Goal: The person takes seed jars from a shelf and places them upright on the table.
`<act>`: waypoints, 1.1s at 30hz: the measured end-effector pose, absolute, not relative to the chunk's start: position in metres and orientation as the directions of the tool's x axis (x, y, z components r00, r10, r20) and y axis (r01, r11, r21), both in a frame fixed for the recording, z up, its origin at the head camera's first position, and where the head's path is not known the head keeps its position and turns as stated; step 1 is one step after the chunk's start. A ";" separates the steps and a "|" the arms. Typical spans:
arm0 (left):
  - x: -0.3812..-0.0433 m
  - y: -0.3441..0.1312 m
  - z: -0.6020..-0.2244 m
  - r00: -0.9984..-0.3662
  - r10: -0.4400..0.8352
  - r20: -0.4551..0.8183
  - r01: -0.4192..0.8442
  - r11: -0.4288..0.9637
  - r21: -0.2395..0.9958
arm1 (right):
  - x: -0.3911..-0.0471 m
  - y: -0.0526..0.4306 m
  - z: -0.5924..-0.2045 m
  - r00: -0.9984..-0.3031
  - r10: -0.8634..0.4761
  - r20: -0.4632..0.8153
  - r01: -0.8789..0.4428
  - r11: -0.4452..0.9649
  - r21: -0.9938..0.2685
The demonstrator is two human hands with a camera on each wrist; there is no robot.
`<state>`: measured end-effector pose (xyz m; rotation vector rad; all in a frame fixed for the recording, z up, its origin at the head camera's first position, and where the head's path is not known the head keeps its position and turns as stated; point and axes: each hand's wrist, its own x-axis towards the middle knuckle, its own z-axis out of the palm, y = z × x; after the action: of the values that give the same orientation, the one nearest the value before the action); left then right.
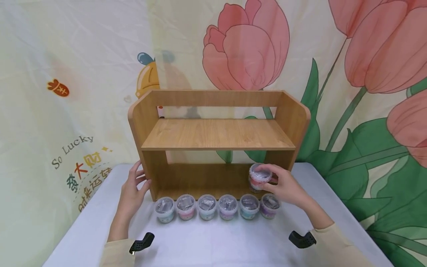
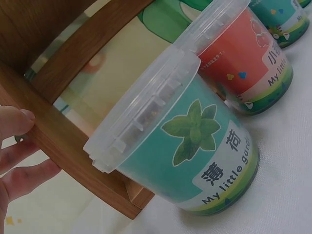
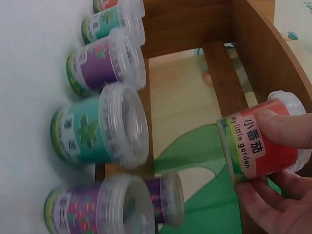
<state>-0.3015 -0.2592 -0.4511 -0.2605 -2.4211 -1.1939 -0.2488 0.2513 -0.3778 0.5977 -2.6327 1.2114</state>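
Observation:
My right hand (image 1: 287,186) pinches a small lidded plastic cup with a red label (image 3: 246,146), thumb on one side and fingers on the other. It holds this cup inside the lower right compartment of a wooden desk shelf (image 1: 218,135). Below the held cup, a purple-labelled cup (image 3: 168,199) stands in that compartment, partly hidden. At the shelf's left side panel, my left hand (image 1: 131,193) touches the wood with fingers spread along its edge. Closest to that hand is a teal cup with a mint-leaf picture (image 2: 190,136), first in the row.
Several lidded cups, teal, red and purple, stand in a row along the shelf's front; one is a purple cup (image 1: 270,206) at the right end. A white cloth (image 1: 213,244) covers the table. Behind hangs a tulip-printed curtain (image 1: 247,48).

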 end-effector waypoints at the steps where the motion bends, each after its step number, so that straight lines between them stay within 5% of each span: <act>1: -0.301 -0.259 -0.451 -0.892 -0.022 0.451 0.344 0.614 0.710 | -0.247 0.257 -0.377 -0.906 -0.279 0.317 -0.423 0.588 -0.690; 33: -0.299 -0.255 -0.454 -0.881 -0.058 0.470 0.326 0.647 0.689 | -0.215 0.364 -0.432 -0.901 -0.246 0.358 -0.429 0.637 -0.641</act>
<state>-0.2991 -0.2550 -0.4542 -0.2097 -2.4107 -1.1352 -0.2150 0.3643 -0.4320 0.5500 -2.6210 1.1181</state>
